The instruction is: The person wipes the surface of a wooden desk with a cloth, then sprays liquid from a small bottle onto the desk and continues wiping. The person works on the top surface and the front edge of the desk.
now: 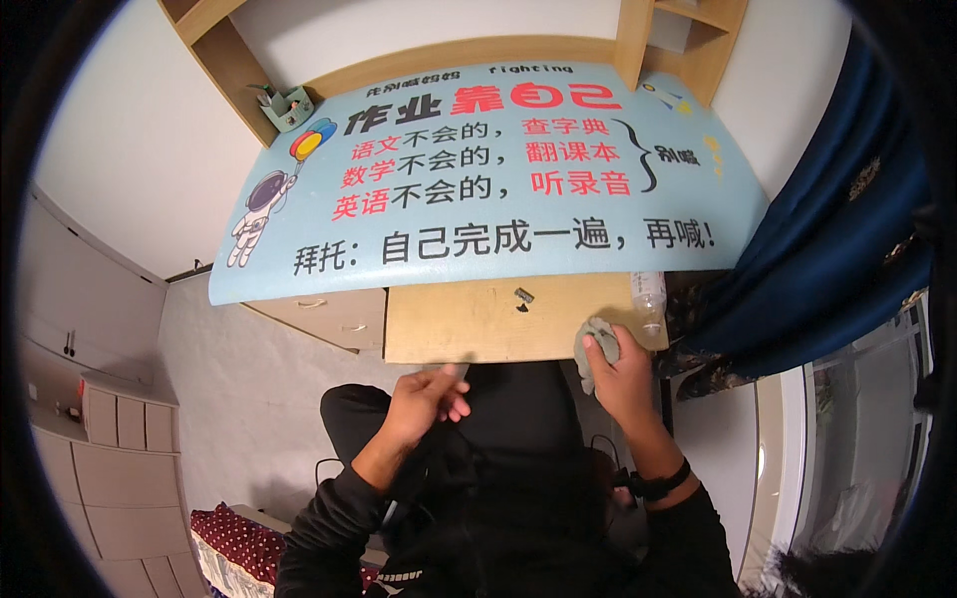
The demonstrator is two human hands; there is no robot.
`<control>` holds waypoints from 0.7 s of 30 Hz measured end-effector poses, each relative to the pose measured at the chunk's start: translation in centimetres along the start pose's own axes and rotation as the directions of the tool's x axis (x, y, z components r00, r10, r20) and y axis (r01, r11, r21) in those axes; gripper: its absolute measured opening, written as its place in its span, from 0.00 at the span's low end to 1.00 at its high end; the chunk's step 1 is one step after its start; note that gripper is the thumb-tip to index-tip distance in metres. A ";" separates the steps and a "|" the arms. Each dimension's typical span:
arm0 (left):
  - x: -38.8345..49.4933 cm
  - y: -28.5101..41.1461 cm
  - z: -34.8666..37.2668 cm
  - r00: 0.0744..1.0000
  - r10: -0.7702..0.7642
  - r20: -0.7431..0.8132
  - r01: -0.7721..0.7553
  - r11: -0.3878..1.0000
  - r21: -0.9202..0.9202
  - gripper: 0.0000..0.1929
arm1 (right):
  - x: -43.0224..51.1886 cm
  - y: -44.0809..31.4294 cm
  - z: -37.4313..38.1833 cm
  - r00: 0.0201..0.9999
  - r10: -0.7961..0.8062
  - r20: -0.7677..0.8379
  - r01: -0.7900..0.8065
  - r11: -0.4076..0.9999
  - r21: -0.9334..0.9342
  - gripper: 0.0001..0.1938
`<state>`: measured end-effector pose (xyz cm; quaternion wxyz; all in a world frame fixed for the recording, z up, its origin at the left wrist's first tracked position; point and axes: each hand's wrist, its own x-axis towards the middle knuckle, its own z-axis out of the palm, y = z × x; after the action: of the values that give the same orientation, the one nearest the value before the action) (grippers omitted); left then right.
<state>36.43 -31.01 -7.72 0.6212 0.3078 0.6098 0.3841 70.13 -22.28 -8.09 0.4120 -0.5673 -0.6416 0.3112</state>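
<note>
My right hand (622,374) grips a crumpled grey-green cloth (597,347) at the right front part of a pulled-out wooden drawer or tray (456,321). Over my lap, just off the tray's front edge, my left hand (434,400) hovers with fingers loosely bent and nothing visible in it. On the tray lie a small dark cylindrical piece (524,295) and, close below it, a small black scrap (522,308). A clear plastic bottle (652,306) with a label lies at the tray's right side, partly under the desk mat.
A light blue printed mat (463,265) covers the desk above the tray. A green pen holder (288,111) stands at its back left, by wooden shelves (233,75). Closed drawers (329,314) are left of the tray; a dark blue curtain (830,217) hangs at the right.
</note>
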 end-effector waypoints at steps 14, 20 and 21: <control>8.3 6.0 7.3 0.538 0.796 0.278 -0.470 0.009 0.883 0.20 | -3.0 4.0 -0.3 0.952 0.156 0.265 -0.143 0.987 -0.068 0.25; 11.9 6.5 7.8 0.497 0.783 0.374 -0.429 -0.152 0.890 0.16 | -2.3 6.7 1.3 0.790 0.490 0.369 -0.610 0.570 0.550 0.25; 12.2 6.5 7.5 0.492 0.778 0.390 -0.439 -0.165 0.883 0.16 | -2.2 6.8 1.6 0.784 0.489 0.382 -0.611 0.500 0.614 0.25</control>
<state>42.79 -16.61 -8.08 -0.0637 0.8005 0.5516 0.2256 71.90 -23.22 -15.10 0.4237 -0.5103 -0.2852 0.6919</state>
